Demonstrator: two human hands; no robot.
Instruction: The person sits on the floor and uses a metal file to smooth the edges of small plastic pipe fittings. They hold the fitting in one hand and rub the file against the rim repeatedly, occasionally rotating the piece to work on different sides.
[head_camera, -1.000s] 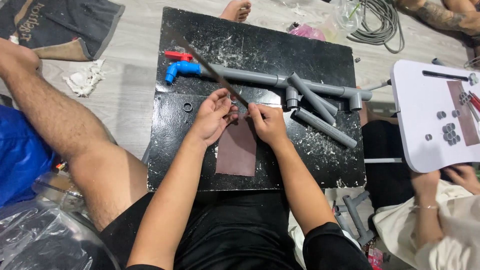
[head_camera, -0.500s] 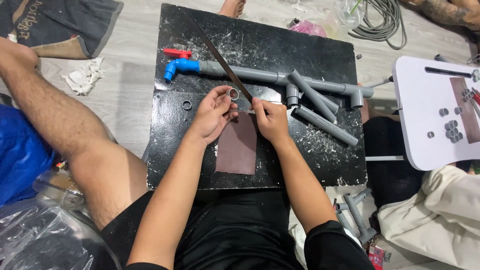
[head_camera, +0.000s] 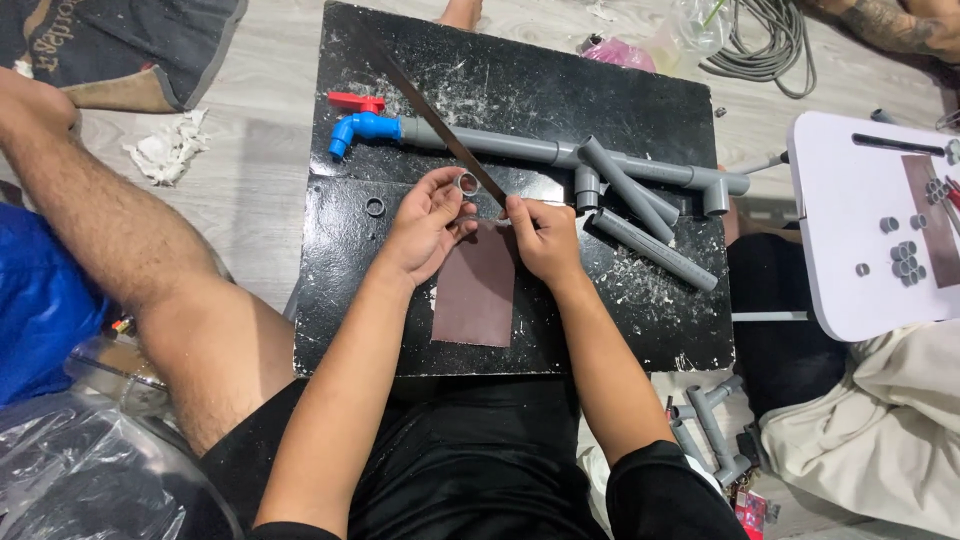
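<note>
Over the black board (head_camera: 400, 290), left hand (head_camera: 425, 225) pinches a small grey pipe ring (head_camera: 468, 183); right hand (head_camera: 545, 238) grips a hacksaw blade (head_camera: 430, 115) end above brown sandpaper (head_camera: 478, 285).

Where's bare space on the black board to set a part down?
Free: the left strip below the loose ring, beside the left hand, and the near right corner below the loose pipe. The far middle of the black board is also bare. Crowded: the pipe assembly, saw blade and sandpaper.
</note>
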